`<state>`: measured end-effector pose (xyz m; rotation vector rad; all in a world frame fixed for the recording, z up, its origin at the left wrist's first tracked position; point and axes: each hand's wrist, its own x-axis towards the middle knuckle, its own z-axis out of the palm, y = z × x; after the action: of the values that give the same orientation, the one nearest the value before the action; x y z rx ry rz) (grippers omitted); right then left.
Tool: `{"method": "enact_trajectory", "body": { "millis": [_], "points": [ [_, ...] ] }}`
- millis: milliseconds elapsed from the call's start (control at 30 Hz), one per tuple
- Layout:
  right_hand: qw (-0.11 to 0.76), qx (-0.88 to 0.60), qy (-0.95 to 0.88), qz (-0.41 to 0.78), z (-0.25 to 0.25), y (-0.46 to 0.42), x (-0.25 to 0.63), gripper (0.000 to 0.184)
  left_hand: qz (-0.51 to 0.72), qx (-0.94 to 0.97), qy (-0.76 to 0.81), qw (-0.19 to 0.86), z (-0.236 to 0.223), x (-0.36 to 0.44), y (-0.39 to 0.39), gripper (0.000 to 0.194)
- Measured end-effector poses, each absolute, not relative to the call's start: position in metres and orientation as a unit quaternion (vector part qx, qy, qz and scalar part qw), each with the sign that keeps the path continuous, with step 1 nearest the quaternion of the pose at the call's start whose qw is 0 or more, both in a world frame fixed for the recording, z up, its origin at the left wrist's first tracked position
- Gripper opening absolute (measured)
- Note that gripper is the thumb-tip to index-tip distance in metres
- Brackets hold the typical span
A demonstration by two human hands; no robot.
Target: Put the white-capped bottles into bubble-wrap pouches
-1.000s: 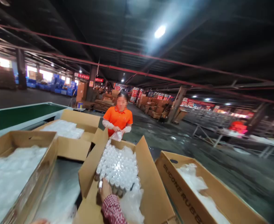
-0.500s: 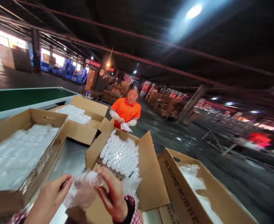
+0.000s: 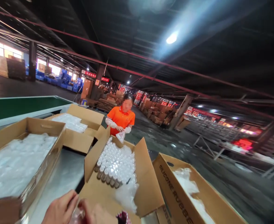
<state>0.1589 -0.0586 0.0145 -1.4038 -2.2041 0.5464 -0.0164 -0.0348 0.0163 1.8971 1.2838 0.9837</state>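
Observation:
At the bottom edge, my left hand (image 3: 61, 207) is closed, thumb pressed to the fingers, at a clear plastic bag (image 3: 75, 215). My right hand (image 3: 98, 214) is close beside it, blurred and bent round what seems to be a clear bottle in the bag; most of it is hidden by the fingers and the frame edge. Just beyond, an open cardboard box (image 3: 148, 174) holds packed rows of clear bottles (image 3: 116, 163) with pale tops. A crumpled clear plastic wrap (image 3: 127, 196) lies at its near right corner.
Left stands a long carton (image 3: 43, 126) of bagged clear items, with another open carton (image 3: 93, 116) behind. A "SILICONE RUBBER" carton (image 3: 171, 186) with plastic bags is on the right. Across the boxes, a co-worker in orange (image 3: 120, 119) handles a clear bag. A green conveyor (image 3: 27, 107) runs far left.
Both hands have moved down toward the bottom edge with the clear bottle and bag, uncovering the near rows of bottles. The view has tilted up slightly. The co-worker's bag hangs lower.

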Motion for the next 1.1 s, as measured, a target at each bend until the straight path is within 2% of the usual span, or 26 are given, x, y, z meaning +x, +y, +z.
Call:
{"method": "enact_trajectory", "body": {
  "millis": [67, 167, 267, 400, 500, 567, 633, 733, 833, 933, 1000, 1033, 1100],
  "points": [
    [0.214, -0.512, -0.813, 0.174, 0.012, -0.064, 0.157, 0.035, 0.332, 0.741, 0.481, 0.33, 0.03, -0.016, -0.042, 0.033],
    [0.225, -0.478, -0.821, 0.216, 0.013, -0.068, 0.145, 0.04, 0.32, 0.754, 0.476, 0.32, 0.044, -0.017, -0.044, 0.032],
    [0.264, -0.42, -0.828, 0.262, 0.018, -0.068, 0.132, 0.04, 0.306, 0.745, 0.483, 0.343, 0.042, -0.021, -0.037, 0.03],
    [0.25, -0.377, -0.838, 0.307, 0.028, -0.068, 0.128, 0.037, 0.301, 0.74, 0.482, 0.359, 0.036, -0.029, -0.032, 0.032],
    [0.273, -0.331, -0.813, 0.394, 0.035, -0.069, 0.132, 0.05, 0.314, 0.735, 0.479, 0.364, 0.044, -0.033, -0.033, 0.033],
    [0.27, -0.316, -0.812, 0.409, 0.038, -0.071, 0.133, 0.058, 0.326, 0.728, 0.482, 0.362, 0.055, -0.036, -0.036, 0.033],
    [0.239, -0.348, -0.838, 0.346, 0.038, -0.072, 0.132, 0.051, 0.343, 0.716, 0.495, 0.352, 0.068, -0.039, -0.039, 0.034],
    [0.246, -0.425, -0.848, 0.197, 0.039, -0.071, 0.13, 0.023, 0.372, 0.694, 0.518, 0.333, 0.085, -0.046, -0.041, 0.032],
    [0.301, -0.434, -0.845, 0.086, 0.049, -0.063, 0.133, 0.02, 0.397, 0.681, 0.524, 0.323, 0.096, -0.053, -0.037, 0.027],
    [0.291, -0.373, -0.879, 0.058, 0.069, -0.057, 0.145, 0.02, 0.413, 0.662, 0.502, 0.373, 0.103, -0.056, -0.035, 0.028],
    [0.346, -0.344, -0.87, 0.065, 0.078, -0.057, 0.159, 0.014, 0.418, 0.637, 0.467, 0.448, 0.106, -0.055, -0.036, 0.031],
    [0.413, -0.341, -0.841, 0.072, 0.079, -0.058, 0.168, 0.014, 0.422, 0.62, 0.447, 0.489, 0.107, -0.054, -0.036, 0.032],
    [0.565, -0.338, -0.743, 0.121, 0.069, -0.06, 0.185, 0.03, 0.43, 0.579, 0.406, 0.561, 0.106, -0.05, -0.037, 0.034]
  ]
}}
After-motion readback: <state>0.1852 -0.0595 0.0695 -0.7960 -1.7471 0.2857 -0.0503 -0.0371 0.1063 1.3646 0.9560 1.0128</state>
